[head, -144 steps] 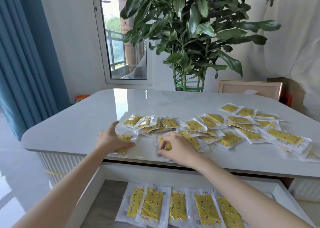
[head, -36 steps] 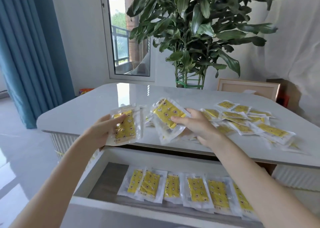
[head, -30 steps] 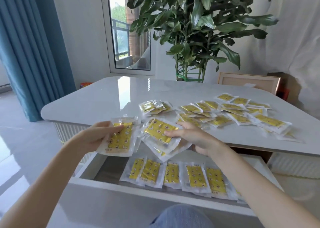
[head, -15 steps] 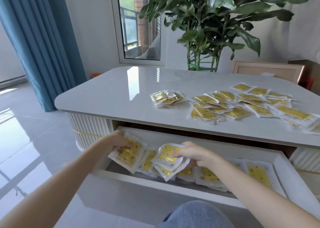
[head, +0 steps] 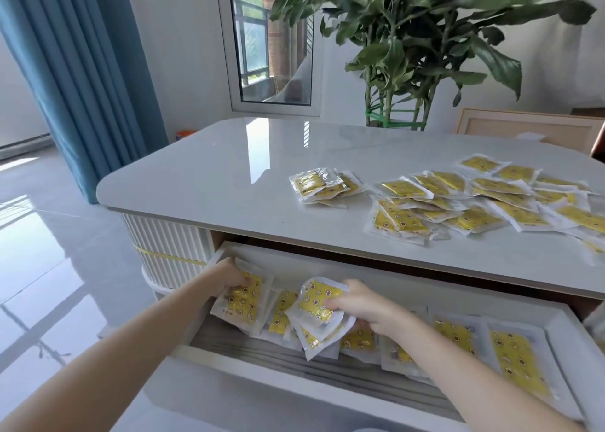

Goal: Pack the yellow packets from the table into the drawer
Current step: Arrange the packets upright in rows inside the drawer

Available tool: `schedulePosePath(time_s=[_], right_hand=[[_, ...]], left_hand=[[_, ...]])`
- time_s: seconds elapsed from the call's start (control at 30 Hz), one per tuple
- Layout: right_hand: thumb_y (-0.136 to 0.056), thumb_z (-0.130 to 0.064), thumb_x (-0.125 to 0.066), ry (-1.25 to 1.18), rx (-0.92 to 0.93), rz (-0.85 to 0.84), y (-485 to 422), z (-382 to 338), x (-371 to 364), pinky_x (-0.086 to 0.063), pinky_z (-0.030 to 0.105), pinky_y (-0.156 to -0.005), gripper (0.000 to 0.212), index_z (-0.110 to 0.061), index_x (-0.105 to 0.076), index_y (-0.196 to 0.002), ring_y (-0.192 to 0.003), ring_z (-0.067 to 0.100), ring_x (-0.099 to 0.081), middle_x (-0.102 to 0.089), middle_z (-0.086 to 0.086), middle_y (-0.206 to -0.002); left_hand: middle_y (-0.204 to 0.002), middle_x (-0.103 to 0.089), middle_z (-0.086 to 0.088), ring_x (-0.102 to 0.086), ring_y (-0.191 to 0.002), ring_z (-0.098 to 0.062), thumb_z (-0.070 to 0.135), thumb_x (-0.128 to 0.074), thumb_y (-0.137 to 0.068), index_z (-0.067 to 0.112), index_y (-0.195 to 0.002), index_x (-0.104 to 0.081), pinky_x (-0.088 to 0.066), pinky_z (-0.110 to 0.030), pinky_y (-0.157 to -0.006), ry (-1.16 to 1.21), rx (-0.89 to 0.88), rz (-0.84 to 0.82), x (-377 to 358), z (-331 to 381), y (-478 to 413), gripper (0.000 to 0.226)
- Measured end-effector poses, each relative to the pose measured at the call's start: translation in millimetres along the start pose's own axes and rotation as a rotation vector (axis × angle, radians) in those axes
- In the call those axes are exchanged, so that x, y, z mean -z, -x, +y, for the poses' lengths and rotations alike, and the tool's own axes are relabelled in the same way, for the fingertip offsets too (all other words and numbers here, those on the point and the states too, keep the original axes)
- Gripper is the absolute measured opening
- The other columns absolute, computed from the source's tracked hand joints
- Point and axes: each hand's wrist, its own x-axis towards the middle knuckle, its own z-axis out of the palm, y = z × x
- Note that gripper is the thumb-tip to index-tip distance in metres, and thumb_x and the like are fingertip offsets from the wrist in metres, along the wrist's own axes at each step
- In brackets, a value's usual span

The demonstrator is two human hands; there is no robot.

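Setting: home living room, daylit.
Reference: white glossy-topped table (head: pixel 229 176) with a fluted base. Behind it stands a tall leafy houseplant (head: pixel 409 38), stems tied with a green band, and beside that a white-framed window (head: pixel 275 54) showing a balcony railing. Left of the table hangs a floor-length blue curtain (head: pixel 82 71). Glossy pale floor tiles (head: pixel 49 267) lie left of the table. Behind its right end stands a light wooden frame (head: pixel 523 130).

Bright room, shiny grey tiled floor (head: pixel 49 251).
Long blue curtain (head: pixel 82 71) far left of the left hand (head: pixel 230 277); white-framed window (head: pixel 271 38) and big leafy green plant (head: pixel 425 32) beyond it.
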Motion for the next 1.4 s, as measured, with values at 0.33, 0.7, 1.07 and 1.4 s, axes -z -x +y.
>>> schedulePosePath(time_s=[0.33, 0.7, 1.07, 1.4], right_hand=[[-0.088, -0.01, -0.063, -0.057, 0.026, 0.031, -0.6, 2.6, 2.1, -0.056, 0.037, -0.079, 0.029, -0.004, -0.053, -0.114, -0.089, 0.027, -0.067, -0.067, 0.019, -0.11], [-0.088, -0.011, -0.064, -0.056, 0.025, 0.027, -0.1, 5.7, 4.1, -0.055, 0.031, -0.069, 0.031, -0.005, -0.052, -0.117, -0.079, 0.022, -0.065, -0.066, 0.019, -0.111], [-0.094, -0.003, -0.054, -0.282, -0.104, -0.035, -2.3, 6.6, 6.9, -0.056, 0.035, -0.058, 0.033, -0.003, -0.046, -0.126, -0.075, 0.025, -0.066, -0.064, 0.018, -0.105], [-0.096, 0.007, -0.044, -0.652, -0.12, -0.074, 4.7, -0.9, 6.0, -0.051, 0.042, -0.066, 0.012, 0.001, -0.051, -0.104, -0.077, 0.028, -0.062, -0.062, 0.019, -0.089]], left_hand=[[-0.094, -0.048, -0.006, -0.05, -0.08, -0.02, 0.028, -0.067, -0.084, 0.008, -0.09, -0.044, -0.04, -0.028, -0.061, -0.542, -0.254, 0.335, 3.4, -2.3, 11.7, 0.031], [-0.125, -0.057, -0.008, -0.057, -0.11, -0.026, 0.015, -0.072, -0.077, 0.014, -0.127, -0.051, -0.05, -0.033, -0.084, -0.666, -0.401, 0.308, 10.3, -6.7, 9.0, 0.054], [-0.146, -0.028, 0.003, -0.029, -0.132, -0.023, 0.035, -0.088, -0.056, 0.034, -0.148, -0.014, -0.036, -0.036, -0.108, -1.216, -0.54, -0.175, -6.8, -5.7, 17.5, 0.118], [-0.11, -0.053, 0.007, -0.052, -0.107, -0.014, 0.033, -0.066, -0.084, 0.029, -0.118, -0.061, -0.044, -0.02, -0.088, -0.554, -0.531, -0.252, -16.3, 14.8, 34.5, 0.034]])
